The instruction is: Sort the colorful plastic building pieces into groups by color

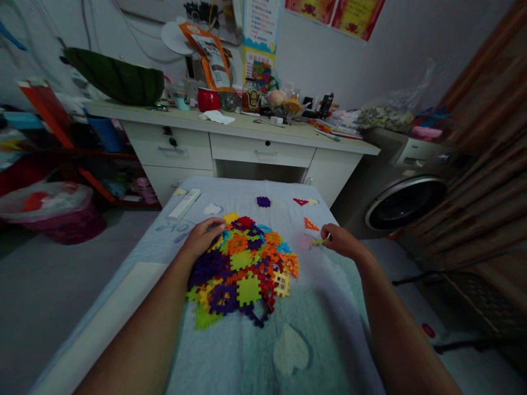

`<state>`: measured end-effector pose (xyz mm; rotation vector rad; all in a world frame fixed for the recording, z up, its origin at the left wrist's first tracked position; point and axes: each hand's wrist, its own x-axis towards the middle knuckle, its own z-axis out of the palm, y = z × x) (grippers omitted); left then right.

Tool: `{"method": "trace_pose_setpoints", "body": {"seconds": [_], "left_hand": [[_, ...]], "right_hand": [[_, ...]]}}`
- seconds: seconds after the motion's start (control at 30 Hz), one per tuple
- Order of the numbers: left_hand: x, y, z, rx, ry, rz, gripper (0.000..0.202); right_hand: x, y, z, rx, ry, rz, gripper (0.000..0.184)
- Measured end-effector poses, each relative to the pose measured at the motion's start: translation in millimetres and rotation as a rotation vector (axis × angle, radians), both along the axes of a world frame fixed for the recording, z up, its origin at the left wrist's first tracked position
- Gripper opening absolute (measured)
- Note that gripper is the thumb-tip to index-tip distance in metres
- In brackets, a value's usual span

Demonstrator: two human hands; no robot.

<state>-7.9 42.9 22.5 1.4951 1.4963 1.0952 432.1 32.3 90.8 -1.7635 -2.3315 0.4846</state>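
Observation:
A heap of interlocking plastic building pieces (pixel 240 260) in purple, orange, lime, red, yellow and blue covers the middle of the cloth-covered table. My left hand (pixel 205 237) rests at the heap's upper left edge, fingers loosely stretched over it and holding nothing that I can see. To the right of the heap, my right hand (pixel 341 240) pinches a small yellow-green plastic piece (pixel 319 241) just above the cloth. Close to it lies an orange triangular piece (pixel 310 224). Farther back are a red triangular piece (pixel 300 202) and a purple square piece (pixel 263 202), each apart from the heap.
A white box-like bar (pixel 184 204) lies at the table's far left. Behind the table stands a white desk (pixel 263 144) bearing a cut watermelon (pixel 115 75), jars and papers. A washing machine (pixel 395 184) is at right, a pink bin (pixel 61 219) at left.

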Motion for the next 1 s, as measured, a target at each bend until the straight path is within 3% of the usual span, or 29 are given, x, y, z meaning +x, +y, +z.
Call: {"method": "trace_pose_setpoints", "body": {"seconds": [0.13, 0.3, 0.43, 0.6, 0.77, 0.83, 0.93, 1.0], "left_hand": [[0, -3, 4.0, -0.029, -0.024, -0.036, 0.056], [-1, -6, 12.7, -0.087, 0.073, -0.110, 0.056], [-1, -9, 22.0, -0.043, 0.251, -0.132, 0.056], [-1, -23, 46.8, 0.097, 0.543, -0.083, 0.055], [5, -44, 67.8, 0.130, 0.701, -0.080, 0.057], [8, -54, 66.7, 0.083, 0.753, -0.113, 0.056], [11, -69, 53.3, 0.086, 0.780, -0.150, 0.056], [13, -77, 39.2, 0.129, 0.750, -0.071, 0.058]], "right_hand": [[6, -25, -10.2, -0.081, -0.023, 0.034, 0.019], [2, -34, -27.6, -0.001, 0.021, -0.009, 0.047], [0, -32, -36.1, 0.012, -0.005, 0.007, 0.045], [-9, -40, -29.3, 0.081, -0.059, -0.023, 0.050], [-52, -60, -19.2, 0.136, 0.071, 0.177, 0.050], [-71, -66, -20.7, 0.139, 0.075, 0.179, 0.048], [-89, -71, -27.0, 0.128, 0.063, 0.117, 0.034], [-93, -72, -30.6, 0.121, 0.080, 0.103, 0.025]]}}
